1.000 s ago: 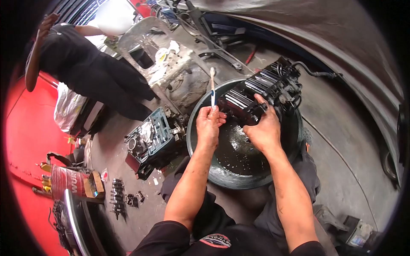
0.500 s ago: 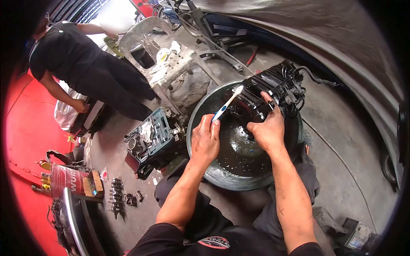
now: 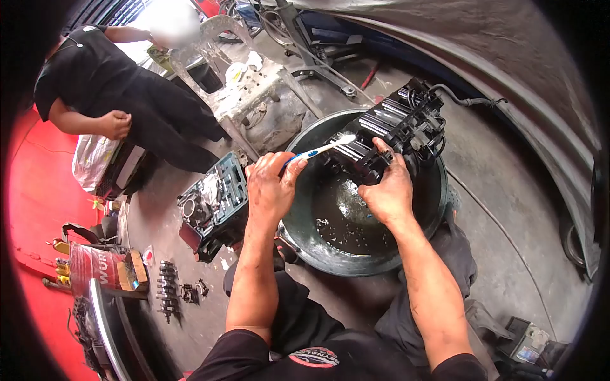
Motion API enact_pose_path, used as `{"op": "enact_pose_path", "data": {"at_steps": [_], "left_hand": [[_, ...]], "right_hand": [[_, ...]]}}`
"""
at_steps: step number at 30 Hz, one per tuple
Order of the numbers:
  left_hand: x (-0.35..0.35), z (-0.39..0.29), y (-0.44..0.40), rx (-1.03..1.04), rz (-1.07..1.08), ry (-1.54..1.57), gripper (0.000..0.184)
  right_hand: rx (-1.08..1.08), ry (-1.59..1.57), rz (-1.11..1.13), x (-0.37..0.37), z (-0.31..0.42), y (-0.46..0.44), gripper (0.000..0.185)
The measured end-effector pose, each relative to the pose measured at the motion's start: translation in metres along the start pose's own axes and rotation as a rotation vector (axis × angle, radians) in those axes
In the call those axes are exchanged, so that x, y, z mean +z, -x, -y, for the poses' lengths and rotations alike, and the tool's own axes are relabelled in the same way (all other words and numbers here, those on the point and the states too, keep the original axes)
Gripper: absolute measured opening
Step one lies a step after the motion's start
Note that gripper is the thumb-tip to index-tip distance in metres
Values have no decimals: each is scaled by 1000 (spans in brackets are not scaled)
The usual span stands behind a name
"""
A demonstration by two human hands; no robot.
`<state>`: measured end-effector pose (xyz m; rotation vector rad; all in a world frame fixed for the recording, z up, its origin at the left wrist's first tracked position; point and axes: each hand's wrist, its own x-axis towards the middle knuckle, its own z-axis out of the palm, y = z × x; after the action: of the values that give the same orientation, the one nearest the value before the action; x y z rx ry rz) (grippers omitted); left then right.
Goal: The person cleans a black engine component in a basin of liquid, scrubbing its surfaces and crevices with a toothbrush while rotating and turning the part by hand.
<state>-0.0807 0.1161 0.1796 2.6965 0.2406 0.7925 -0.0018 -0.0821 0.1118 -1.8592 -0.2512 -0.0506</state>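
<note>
A white and blue toothbrush (image 3: 316, 151) is pinched in my left hand (image 3: 272, 184). Its bristle head rests at the near end of a black, finned engine part (image 3: 394, 124) with hoses and wiring; whether the bristles touch it I cannot tell. My right hand (image 3: 389, 190) grips that same part at its lower end, thumb in front and fingers over the edge. The part sits tilted over the far rim of a round dark basin (image 3: 305, 253). Dark liquid (image 3: 356, 232) with floating specks and foam lies in the basin below my hands.
A teal tool case (image 3: 230, 190) stands left of the basin. A crankshaft (image 3: 167, 289) lies on the floor. Beyond are a dirty plastic chair (image 3: 244, 95) and a standing person in black (image 3: 121, 95). A cable (image 3: 502, 232) crosses the floor at right, near a draped grey cover (image 3: 508, 70).
My left hand has moved left and up, and the toothbrush now lies flatter. The finned part has shifted slightly left. The person's lower hand has come off the object beside them.
</note>
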Motion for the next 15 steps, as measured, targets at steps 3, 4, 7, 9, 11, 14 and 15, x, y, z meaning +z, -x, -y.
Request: {"op": "enact_pose_path", "data": {"at_steps": [3, 4, 7, 9, 11, 14, 15], "left_hand": [[-3, -12, -21, 14, 120, -99, 39], [-3, -16, -29, 42, 157, -155, 42], [-9, -22, -56, -50, 320, -159, 45], [-8, -5, -60, -41, 316, -168, 45], [-21, -5, -66, -135, 322, -277, 44], [-18, -4, -62, -148, 295, -266, 48], [-20, -4, -61, -140, 261, -281, 50]], "right_hand": [[37, 64, 16, -6, 11, 1, 83], [45, 80, 14, -6, 12, 2, 84], [27, 37, 7, -5, 6, 1, 85], [10, -3, 2, -3, -2, 0, 85], [43, -16, 30, -4, -3, 1, 84], [86, 86, 48, -15, 21, 4, 83], [66, 87, 9, -11, 16, 6, 83]]}}
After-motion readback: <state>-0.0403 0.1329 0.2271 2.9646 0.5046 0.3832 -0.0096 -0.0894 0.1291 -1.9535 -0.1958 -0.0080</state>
